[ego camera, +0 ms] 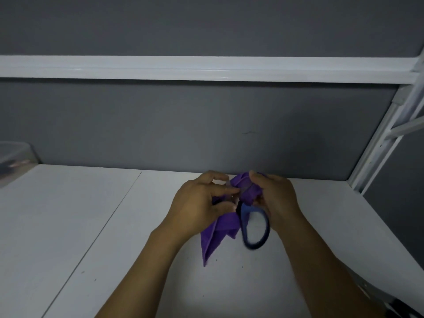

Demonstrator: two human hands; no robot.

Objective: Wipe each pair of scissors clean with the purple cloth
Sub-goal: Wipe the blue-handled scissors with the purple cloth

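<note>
Over the table (pixel 91 214), the cloth (pixel 218 235) sits between the left hand (pixel 197 203) and the right hand (pixel 277 198), with the scissors (pixel 245 222) just right of it and a tub (pixel 13 161) at the far left.

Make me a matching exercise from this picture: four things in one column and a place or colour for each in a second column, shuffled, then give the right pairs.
Things
1. purple cloth
2. scissors handle
3. clear container
4. white rail

Descriptions
A. at the far left edge of the desk
B. a dark blue loop sticking out by the right hand
C. runs across the grey wall
D. bunched between the left hand and the right hand

Pairs: 1-D, 2-B, 3-A, 4-C
</note>
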